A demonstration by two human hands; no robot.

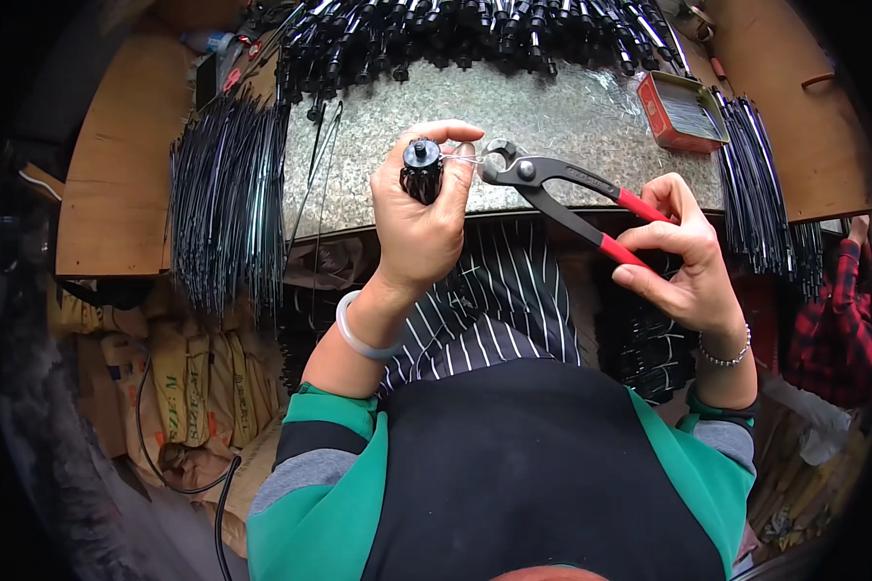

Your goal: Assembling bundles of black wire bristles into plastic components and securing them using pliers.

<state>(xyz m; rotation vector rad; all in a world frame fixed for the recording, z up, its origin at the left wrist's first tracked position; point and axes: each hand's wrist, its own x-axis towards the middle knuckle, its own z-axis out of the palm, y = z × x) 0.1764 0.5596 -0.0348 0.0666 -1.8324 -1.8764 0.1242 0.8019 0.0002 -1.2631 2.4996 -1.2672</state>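
Observation:
My left hand (pixel 419 228) is closed around a black round hub (pixel 420 155) with a notched rim and a small post on top. It looks like the top of an umbrella frame, and its lower part is hidden in my palm. A thin silvery wire (pixel 462 158) runs from the hub past my thumb and index finger. At the wire's end sit the jaws of black end-cutting pincers (pixel 564 172). My right hand (pixel 683 254) grips their red handles, which are spread apart. Whether the jaws bite on the wire is too small to tell.
Below my hands is a worn metal-topped table (pixel 552 116). Black rods with fittings (pixel 455 34) are heaped at its far edge. Bundles of thin dark ribs hang left (pixel 225 203) and right (pixel 758 184). A red tin (pixel 670 114) holds thin wires. Another person's plaid sleeve (pixel 838 310) appears at right.

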